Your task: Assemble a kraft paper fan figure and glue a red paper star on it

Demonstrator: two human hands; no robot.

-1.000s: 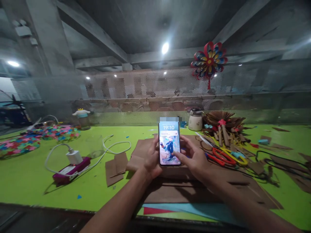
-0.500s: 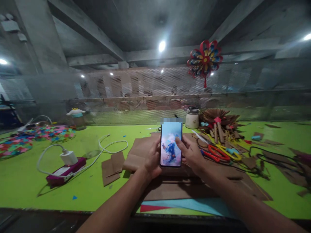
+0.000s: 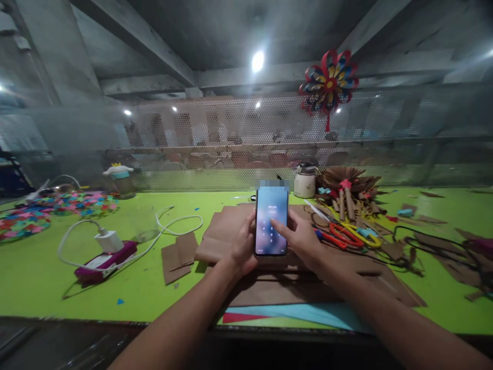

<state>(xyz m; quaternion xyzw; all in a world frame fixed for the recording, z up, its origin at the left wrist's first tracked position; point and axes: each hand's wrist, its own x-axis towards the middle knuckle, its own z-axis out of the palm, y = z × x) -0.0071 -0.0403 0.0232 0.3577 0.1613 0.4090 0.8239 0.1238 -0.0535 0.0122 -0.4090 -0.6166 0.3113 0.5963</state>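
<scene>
A smartphone (image 3: 265, 231) stands upright between my hands, its lit screen showing a number keypad on a blurred blue background. My left hand (image 3: 244, 244) is closed around its left edge. On the other side, my right hand (image 3: 302, 236) grips the right edge, and its thumb lies over the keypad. Below and behind the phone are folded sheets of brown paper (image 3: 223, 231). Strips of light blue paper (image 3: 319, 314) and red paper (image 3: 242, 318) lie under them at the table's front edge.
The green table (image 3: 154, 303) bears a purple power strip (image 3: 103, 263) with a white charger (image 3: 110, 240) at left. Orange-handled scissors (image 3: 342, 235), brown paper fans (image 3: 342, 180) and a lidded jar (image 3: 305, 182) are at right. A perforated screen (image 3: 215, 139) spans the back.
The phone's screen has switched from an illustrated picture to the number keypad. My right thumb has moved left over the screen, and the view has tilted down slightly.
</scene>
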